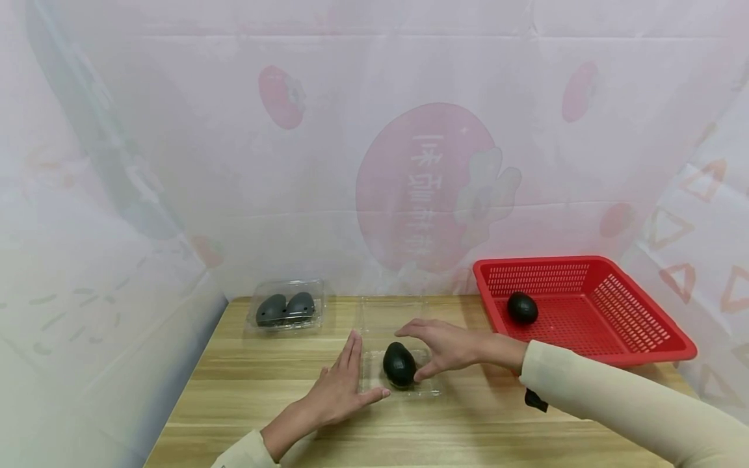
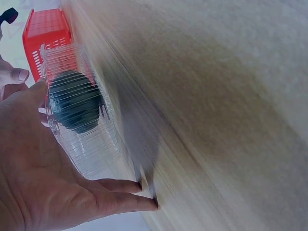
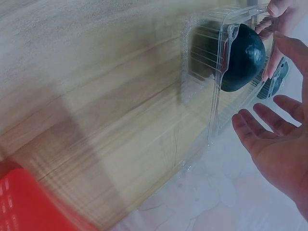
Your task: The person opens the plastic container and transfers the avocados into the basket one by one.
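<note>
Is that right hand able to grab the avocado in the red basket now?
Probably yes: the right hand looks free, and nothing covers the avocado in the red basket from above.

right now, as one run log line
left hand: at clear box; right hand: beside avocado; avocado: in clear box; red basket: holds second avocado

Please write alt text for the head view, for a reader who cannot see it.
A person's left hand and right hand flank a dark oval fruit in an open clear container on a wooden table. At left, a closed clear container holds two fruits; at right, a red basket holds one fruit.
</note>
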`<control>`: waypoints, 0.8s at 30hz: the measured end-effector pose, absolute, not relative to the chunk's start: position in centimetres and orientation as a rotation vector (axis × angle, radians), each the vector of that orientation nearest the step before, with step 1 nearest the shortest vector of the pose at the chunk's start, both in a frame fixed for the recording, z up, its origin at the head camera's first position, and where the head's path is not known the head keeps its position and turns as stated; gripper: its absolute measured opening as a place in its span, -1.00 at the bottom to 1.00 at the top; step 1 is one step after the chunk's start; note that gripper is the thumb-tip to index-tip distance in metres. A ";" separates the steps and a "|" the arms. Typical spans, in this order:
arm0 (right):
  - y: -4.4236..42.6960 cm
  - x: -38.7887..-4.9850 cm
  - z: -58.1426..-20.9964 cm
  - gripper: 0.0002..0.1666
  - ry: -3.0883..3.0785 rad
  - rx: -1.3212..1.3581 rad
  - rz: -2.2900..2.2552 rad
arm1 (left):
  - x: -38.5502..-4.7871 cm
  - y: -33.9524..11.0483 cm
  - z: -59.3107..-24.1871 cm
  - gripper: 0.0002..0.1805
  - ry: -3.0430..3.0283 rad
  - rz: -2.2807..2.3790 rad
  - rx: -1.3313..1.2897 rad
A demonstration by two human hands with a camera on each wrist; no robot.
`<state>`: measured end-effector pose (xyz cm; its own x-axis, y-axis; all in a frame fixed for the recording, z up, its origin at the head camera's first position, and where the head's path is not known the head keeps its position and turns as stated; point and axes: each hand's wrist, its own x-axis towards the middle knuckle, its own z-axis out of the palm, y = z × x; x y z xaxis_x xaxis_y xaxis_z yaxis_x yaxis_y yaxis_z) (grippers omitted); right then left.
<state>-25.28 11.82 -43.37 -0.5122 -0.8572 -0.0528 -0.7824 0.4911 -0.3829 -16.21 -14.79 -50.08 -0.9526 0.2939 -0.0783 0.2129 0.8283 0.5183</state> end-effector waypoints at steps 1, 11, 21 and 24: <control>11.7 -25.3 -43.4 -0.01 2.498 -1.402 -0.461 | -16.2 -14.8 -50.1 0.32 2.855 0.782 0.399; 10.8 -25.2 -44.1 -0.02 2.504 -1.418 -0.440 | -16.3 -14.8 -50.2 0.32 2.864 0.780 0.404; 10.1 -25.2 -44.7 -0.02 2.507 -1.398 -0.412 | -16.3 -14.8 -50.3 0.32 2.864 0.775 0.403; 9.9 -25.2 -45.0 -0.02 2.509 -1.377 -0.405 | -16.3 -14.8 -50.3 0.32 2.866 0.773 0.403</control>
